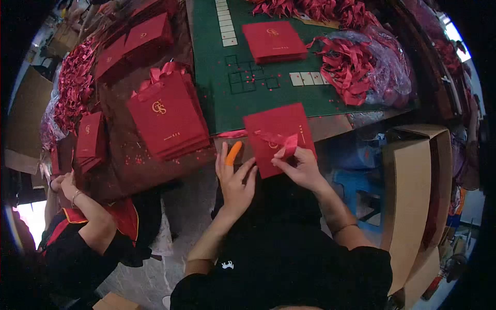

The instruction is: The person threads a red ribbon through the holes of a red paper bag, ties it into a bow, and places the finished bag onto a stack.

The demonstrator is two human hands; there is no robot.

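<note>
A red paper bag with gold print lies flat in front of me at the green mat's near edge. My right hand is over it, thumb and fingers closed on a red ribbon that loops across the bag's face. My left hand has its fingers spread, fingertips right at the bag's left edge. One of its fingers wears an orange finger cot. Another strip of red ribbon lies along the table edge just beyond that hand.
Red bags are stacked on the mat and on the brown table. Red ribbons in clear plastic lie at right. At left, a co-worker's hands work by smaller bags. A cardboard box and blue stool stand right.
</note>
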